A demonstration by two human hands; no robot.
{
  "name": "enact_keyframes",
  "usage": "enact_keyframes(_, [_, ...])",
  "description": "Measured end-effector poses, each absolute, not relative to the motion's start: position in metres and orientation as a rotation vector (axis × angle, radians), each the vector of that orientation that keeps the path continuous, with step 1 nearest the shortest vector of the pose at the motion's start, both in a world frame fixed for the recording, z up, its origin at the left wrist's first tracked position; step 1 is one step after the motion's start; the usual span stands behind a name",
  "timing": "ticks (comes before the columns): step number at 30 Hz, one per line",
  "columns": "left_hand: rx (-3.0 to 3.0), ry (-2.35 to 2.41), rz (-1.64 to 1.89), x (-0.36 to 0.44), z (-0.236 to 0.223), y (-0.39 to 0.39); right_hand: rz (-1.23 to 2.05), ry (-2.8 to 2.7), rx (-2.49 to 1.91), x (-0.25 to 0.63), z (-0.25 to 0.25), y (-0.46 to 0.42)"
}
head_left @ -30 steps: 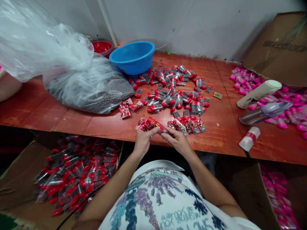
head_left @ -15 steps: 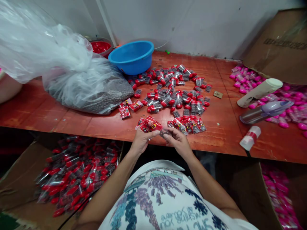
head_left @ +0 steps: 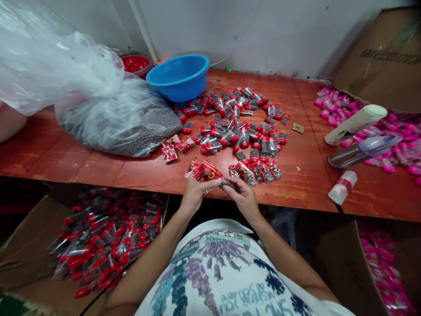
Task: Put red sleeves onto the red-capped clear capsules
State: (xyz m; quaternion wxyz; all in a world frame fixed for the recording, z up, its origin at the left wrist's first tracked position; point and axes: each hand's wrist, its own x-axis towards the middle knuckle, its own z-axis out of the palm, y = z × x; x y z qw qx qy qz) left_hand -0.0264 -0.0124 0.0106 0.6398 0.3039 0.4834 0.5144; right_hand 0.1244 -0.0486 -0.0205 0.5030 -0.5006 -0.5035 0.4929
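My left hand point(head_left: 192, 193) is closed around several red printed plastic packets point(head_left: 209, 170), which fan out above its fingers at the table's front edge. Its thumb stretches right, toward a small dark beaded piece point(head_left: 226, 184). That piece sits between the fingertips of my right hand point(head_left: 243, 193), which is closed on it; the fingers partly cover it. Just beyond my right hand lies a row of red packets with dark contents point(head_left: 258, 171). Behind them are many small clear bottles with red caps point(head_left: 226, 131), filled with dark beads.
A clear bag of dark beads point(head_left: 131, 123) and a blue basin point(head_left: 179, 79) stand at the back left. At right are a white flask point(head_left: 355, 125), a grey bottle point(head_left: 358, 151), a white roll point(head_left: 342, 188) and pink bottles point(head_left: 397, 145). Cartons, one holding red-capped bottles point(head_left: 108, 237), sit below.
My fingers have shifted slightly around the dark piece, and my right fingertips now cover more of it. The packets stay in my left hand. The view has moved a little.
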Motion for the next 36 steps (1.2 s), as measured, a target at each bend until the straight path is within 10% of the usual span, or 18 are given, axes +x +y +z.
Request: enact_keyframes(36, [0.616, 1.053, 1.155, -0.012, 0.004, -0.018, 1.367, -1.19, -1.175, 0.136, -0.031, -0.042])
